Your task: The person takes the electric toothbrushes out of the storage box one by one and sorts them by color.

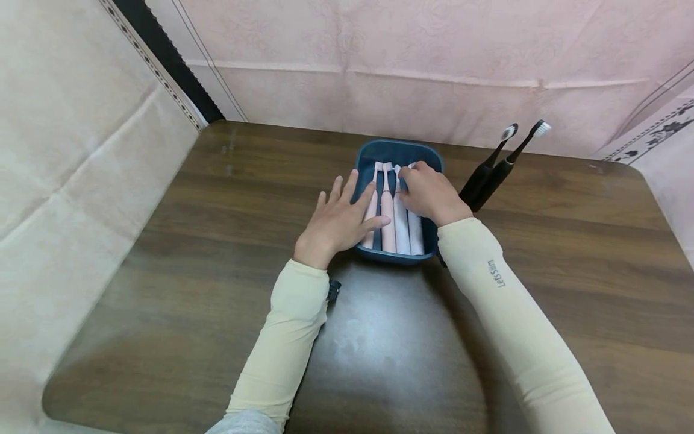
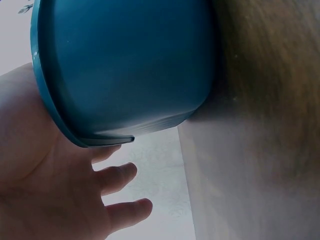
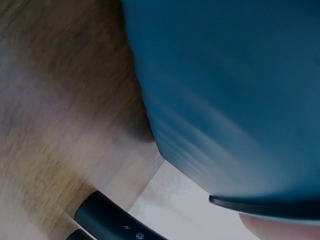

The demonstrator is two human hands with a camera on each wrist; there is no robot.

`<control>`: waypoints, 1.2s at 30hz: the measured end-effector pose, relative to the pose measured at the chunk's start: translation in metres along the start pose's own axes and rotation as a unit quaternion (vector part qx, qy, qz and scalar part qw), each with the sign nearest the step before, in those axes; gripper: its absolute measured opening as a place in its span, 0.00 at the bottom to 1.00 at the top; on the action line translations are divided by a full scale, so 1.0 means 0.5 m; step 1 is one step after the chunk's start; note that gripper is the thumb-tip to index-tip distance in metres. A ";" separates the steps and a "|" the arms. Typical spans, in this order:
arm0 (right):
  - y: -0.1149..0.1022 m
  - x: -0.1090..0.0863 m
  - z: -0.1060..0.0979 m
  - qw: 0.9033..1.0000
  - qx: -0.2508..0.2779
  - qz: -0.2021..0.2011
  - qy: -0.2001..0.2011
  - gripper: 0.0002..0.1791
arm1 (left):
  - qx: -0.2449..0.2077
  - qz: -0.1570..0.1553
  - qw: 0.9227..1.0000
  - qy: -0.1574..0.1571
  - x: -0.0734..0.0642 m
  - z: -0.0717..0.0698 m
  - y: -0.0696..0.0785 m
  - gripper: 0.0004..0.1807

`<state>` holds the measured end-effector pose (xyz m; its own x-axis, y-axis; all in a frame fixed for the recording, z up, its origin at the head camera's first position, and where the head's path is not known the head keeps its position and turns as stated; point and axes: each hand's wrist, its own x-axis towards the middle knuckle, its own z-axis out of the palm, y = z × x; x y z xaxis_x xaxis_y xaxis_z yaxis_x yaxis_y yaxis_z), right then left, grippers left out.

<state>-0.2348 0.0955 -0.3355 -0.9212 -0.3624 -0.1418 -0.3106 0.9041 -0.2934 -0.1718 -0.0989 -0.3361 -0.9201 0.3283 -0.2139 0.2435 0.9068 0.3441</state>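
A dark blue plastic bin (image 1: pixel 398 259) holds two pale pink electric toothbrushes (image 1: pixel 387 226) and two white electric toothbrushes (image 1: pixel 401 232), laid side by side with heads toward the far end. My left hand (image 1: pixel 338 224) is spread over the bin's left rim, thumb above the pink handles. From the left wrist view, its straight fingers (image 2: pixel 120 177) show past the bin's outer wall (image 2: pixel 135 65). My right hand (image 1: pixel 432 194) reaches over the right rim, and its curled fingers pinch the rightmost white toothbrush near its head, which they partly hide.
Two black electric toothbrushes (image 1: pixel 490 178) stand upright on the brown wooden table (image 1: pixel 228 289), just right of the bin. Pale patterned cloth (image 1: pixel 434 42) hangs behind the table's far edge. More cloth lies along the left side.
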 end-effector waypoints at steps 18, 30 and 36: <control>0.003 0.006 0.020 0.997 -0.081 -0.007 0.014 0.24 | 0.005 -0.001 1.000 0.002 0.000 -0.001 0.002 0.42; -0.005 0.004 0.022 0.995 -0.096 -0.004 -0.005 0.17 | 0.007 -0.005 1.000 0.000 0.000 -0.002 0.001 0.42; -0.008 0.003 0.025 0.994 -0.104 -0.001 -0.014 0.17 | 0.006 -0.005 1.000 0.000 0.000 0.000 0.000 0.42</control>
<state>-0.2321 0.0885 -0.3462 -0.9145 -0.3682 -0.1678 -0.3574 0.9295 -0.0917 -0.1718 -0.0989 -0.3361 -0.9227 0.3190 -0.2166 0.2382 0.9133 0.3304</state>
